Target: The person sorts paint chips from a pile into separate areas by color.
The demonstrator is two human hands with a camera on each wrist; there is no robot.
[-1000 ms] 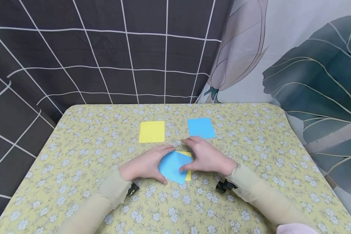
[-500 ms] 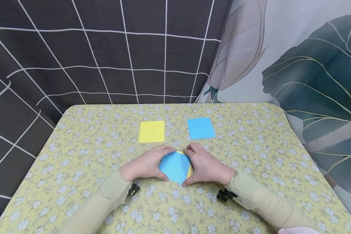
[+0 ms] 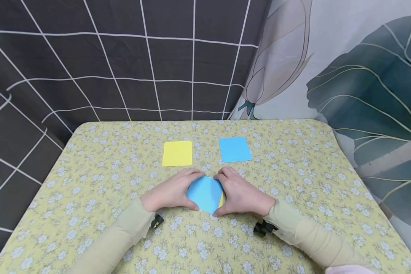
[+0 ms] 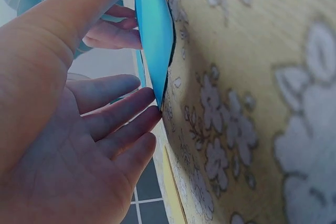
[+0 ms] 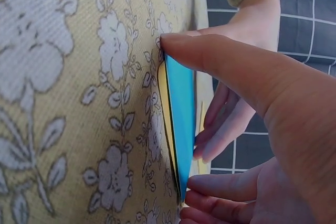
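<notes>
A blue square card (image 3: 205, 194) lies over a yellow card (image 3: 221, 199), turned at an angle to it, and only a thin strip of the yellow one shows at the right. My left hand (image 3: 172, 190) holds the blue card at its left side, fingers at the far edge and thumb at the near edge. From the right, my right hand (image 3: 243, 192) grips the same blue card (image 5: 181, 114) between thumb and fingertips. In the right wrist view the yellow card (image 5: 165, 98) sits just beneath it, near the cloth.
Farther back on the flowered tablecloth (image 3: 99, 182) lie another yellow square card (image 3: 177, 153) on the left and another blue square card (image 3: 234, 149) on the right. A dark gridded curtain (image 3: 123, 57) and a leaf-print curtain (image 3: 363, 87) hang behind the table.
My right hand has drawn back from over the blue card, and its thumb and fingers have settled at the card's edges. Less of the yellow card beneath shows. The left hand has barely moved.
</notes>
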